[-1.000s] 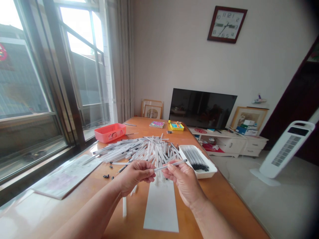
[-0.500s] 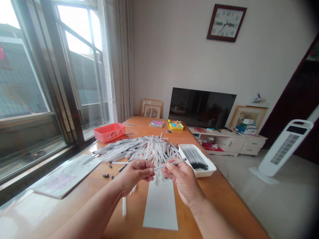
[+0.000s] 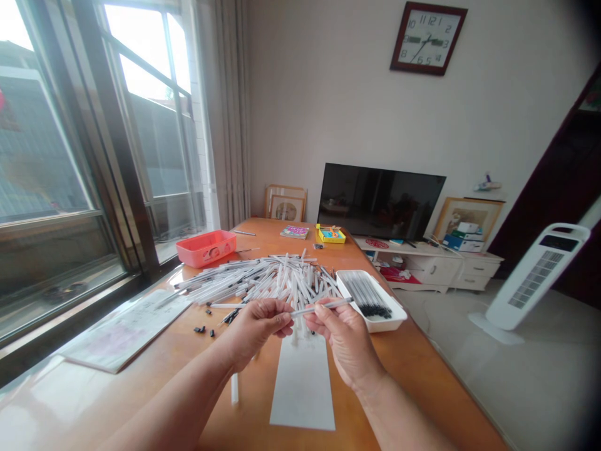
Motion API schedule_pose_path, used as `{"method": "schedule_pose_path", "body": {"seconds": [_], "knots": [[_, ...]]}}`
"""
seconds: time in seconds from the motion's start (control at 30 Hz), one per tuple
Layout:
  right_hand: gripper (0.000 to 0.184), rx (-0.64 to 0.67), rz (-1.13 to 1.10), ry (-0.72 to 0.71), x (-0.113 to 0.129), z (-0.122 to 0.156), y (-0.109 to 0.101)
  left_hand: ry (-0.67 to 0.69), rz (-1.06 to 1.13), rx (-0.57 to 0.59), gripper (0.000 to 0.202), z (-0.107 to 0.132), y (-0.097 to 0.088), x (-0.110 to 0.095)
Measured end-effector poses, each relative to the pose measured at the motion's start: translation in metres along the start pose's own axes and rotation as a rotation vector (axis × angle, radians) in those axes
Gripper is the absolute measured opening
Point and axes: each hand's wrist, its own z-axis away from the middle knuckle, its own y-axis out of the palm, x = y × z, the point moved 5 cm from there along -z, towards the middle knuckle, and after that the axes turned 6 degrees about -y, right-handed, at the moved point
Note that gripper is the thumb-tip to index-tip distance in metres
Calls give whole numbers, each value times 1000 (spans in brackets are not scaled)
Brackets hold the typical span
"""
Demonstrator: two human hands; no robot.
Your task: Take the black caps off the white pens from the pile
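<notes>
A slim pen [image 3: 339,303] with a pale barrel lies almost level between my two hands, above a white paper strip [image 3: 303,388]. My left hand [image 3: 265,327] pinches its left end between thumb and fingers. Further along the barrel, my right hand [image 3: 342,335] grips it, and the darker tip sticks out to the right. Just behind my hands spreads a heap of loose pen parts [image 3: 286,279], white tubes and dark-tipped pieces. Beside my right hand, a white tray [image 3: 398,318] holds a row of clear pens with black ends.
Small black caps [image 3: 200,329] and a white tube [image 3: 235,388] lie on the wooden table [image 3: 178,401]. A booklet [image 3: 122,335] lies at the left, a red bin [image 3: 206,248] behind it. A yellow box [image 3: 331,235] stands at the far end; a tower fan [image 3: 535,275] is on the floor.
Both hands keep their hold on the pen and have barely moved. The camera view has shifted very slightly.
</notes>
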Motion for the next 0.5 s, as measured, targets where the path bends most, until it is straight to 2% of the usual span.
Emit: {"method": "schedule_pose_path", "body": {"seconds": [0.23,0.37,0.5], "knots": [[32,32,-10,28,-2,-5,3,-8,44,22,26,-3,-6,-4],[34,-62,40,-37,7,-12,-11,-6,47,29,24,-2,-13,-10],[24,-114,10,-114,19,-19,-25,-24,35,-5,26,-3,-19,-8]]}}
